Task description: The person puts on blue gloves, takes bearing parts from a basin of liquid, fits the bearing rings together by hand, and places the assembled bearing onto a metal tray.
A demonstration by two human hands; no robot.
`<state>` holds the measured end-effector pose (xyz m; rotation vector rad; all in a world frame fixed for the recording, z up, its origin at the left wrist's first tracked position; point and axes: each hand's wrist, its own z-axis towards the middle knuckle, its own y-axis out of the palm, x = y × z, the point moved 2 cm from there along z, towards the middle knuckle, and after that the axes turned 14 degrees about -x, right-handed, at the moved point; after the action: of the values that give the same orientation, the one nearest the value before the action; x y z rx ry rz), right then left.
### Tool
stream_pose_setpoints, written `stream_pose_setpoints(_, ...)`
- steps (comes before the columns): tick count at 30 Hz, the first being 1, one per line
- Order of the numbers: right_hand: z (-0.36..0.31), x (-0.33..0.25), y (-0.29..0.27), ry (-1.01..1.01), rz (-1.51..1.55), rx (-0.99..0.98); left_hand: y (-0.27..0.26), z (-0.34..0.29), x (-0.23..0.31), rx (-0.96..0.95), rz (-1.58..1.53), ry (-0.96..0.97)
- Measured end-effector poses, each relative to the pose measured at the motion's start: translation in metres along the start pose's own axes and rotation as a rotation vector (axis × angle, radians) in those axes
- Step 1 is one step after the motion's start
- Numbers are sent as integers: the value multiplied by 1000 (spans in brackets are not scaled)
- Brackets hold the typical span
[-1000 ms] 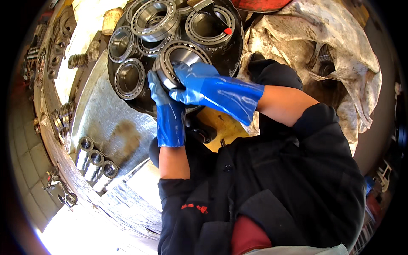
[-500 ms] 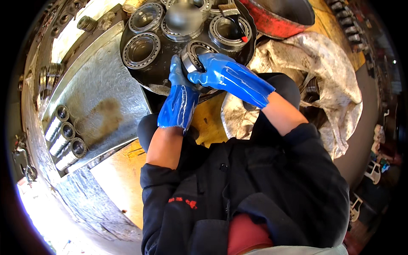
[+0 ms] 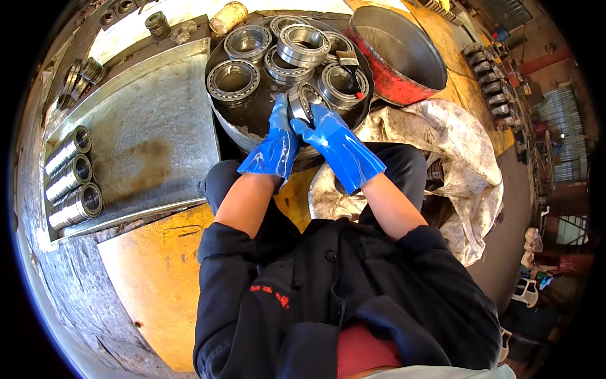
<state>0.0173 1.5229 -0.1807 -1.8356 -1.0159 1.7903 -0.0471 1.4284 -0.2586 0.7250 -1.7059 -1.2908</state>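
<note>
Nearest us, a dark jacket fills the lower part of the view, cut off at the bottom edge; the red marking on its chest is too small and creased for us to read. Beyond the sleeves, we see blue gloves on both hands. The left hand has its fingers closed along the near left side of a metal bearing, and the right hand grips it from the right, thumb in front. We cannot make out the right fingertips, which the ring and glove hide. The bearing is tilted on edge above the near side of a round, dark basin.

Farther into the basin we count more bearings, one resting on top of others and partly covering them. A brush with a red-tipped dark handle lies across the right-hand one. Left of the basin, a metal tray holds three ridged metal cylinders; to the right, a stained cloth half hides dark metal parts. Beyond, we see a red pan, while the far-right background blurs into shadow.
</note>
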Motion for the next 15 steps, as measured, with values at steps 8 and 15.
stream_pose_setpoints(8,6,-19,9,40,136,-141,-39,16,14,0,532,171)
stream_pose_setpoints(15,16,7,18,-30,-34,-15,-32,25,-4,-3,-168,19)
